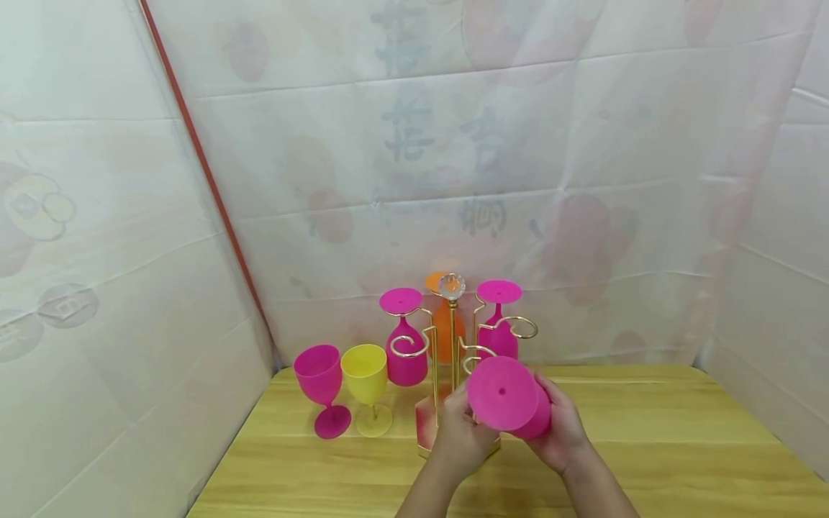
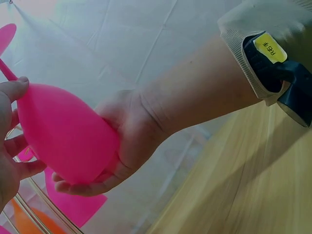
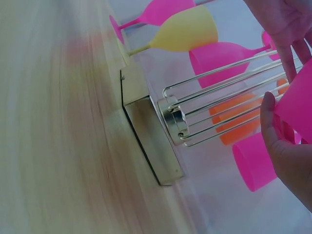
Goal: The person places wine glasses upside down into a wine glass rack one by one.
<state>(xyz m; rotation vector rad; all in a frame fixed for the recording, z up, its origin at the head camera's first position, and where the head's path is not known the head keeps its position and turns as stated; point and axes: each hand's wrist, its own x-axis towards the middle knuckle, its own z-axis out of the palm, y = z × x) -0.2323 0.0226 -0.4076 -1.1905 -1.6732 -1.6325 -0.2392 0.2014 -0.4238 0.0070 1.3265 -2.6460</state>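
Note:
A magenta plastic goblet (image 1: pixel 536 423) is held upside down and tilted in front of the rack, its round foot facing the head camera. My left hand (image 1: pixel 465 435) grips it near the stem; in the left wrist view, the thumb (image 2: pixel 19 87) lies where stem and bowl meet. My right hand (image 1: pixel 562 432) holds the bowl, with its fingers curled under it. Behind the hands stands a gold wire rack (image 1: pixel 453 338) with a crystal knob. Two magenta goblets (image 1: pixel 406 360) (image 1: pixel 500 338) and an orange goblet (image 1: pixel 445 327) hang inverted from its loops.
Left of the rack, a yellow goblet (image 1: pixel 365 374) and another magenta goblet (image 1: pixel 319 374) stand upright on the wooden table (image 1: pixel 311 482). A hexagonal base (image 3: pixel 151 141) supports the rack. A pale printed curtain (image 1: pixel 401 180) closes off the back and sides.

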